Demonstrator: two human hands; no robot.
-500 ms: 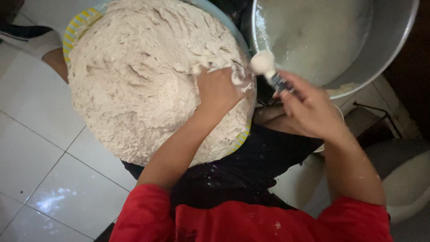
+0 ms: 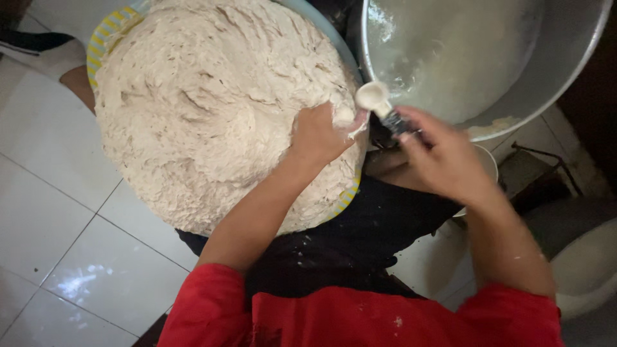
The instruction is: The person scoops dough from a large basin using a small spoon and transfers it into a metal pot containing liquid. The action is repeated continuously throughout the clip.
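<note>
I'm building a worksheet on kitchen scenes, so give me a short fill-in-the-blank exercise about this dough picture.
1. The left hand presses into the big mound of ____ in the basin.
2. The right hand holds a small ____ by its handle.
3. The large metal bowl sits to the ____ of the dough.
4. The person's sleeves are ____.

Missing words: dough; spoon; right; red

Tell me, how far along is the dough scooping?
Done: little that shows; the metal bowl holds only a wet smear. In hand: the left hand digs into the dough at its edge, and the right hand holds a dough-coated spoon beside it. Left: nearly the whole mound.
</note>
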